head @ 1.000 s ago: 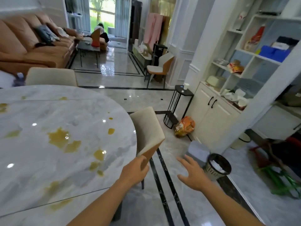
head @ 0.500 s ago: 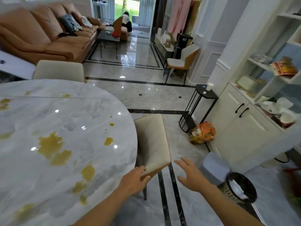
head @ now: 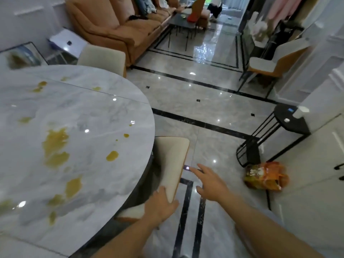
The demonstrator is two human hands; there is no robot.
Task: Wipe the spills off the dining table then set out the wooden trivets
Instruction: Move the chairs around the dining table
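The round marble dining table [head: 96,112] fills the left of the view, with several yellow-brown spills [head: 55,144] across its top. A cream dining chair [head: 173,161] stands at the table's right edge. My left hand [head: 160,205] grips the near corner of the chair's backrest. Just right of the chair my right hand [head: 210,181] hovers above the floor, its fingers spread and holding nothing. No cloth and no wooden trivets are in view.
A second cream chair [head: 102,58] stands at the table's far side. A black wire side table [head: 279,131] and an orange bag [head: 264,175] sit on the floor to the right, beside white cabinets [head: 316,174]. An orange sofa [head: 119,25] is behind.
The view has swung left and down toward the table. My left hand keeps hold of the chair back, which now sits closer in to the table; my right hand stays open beside it.
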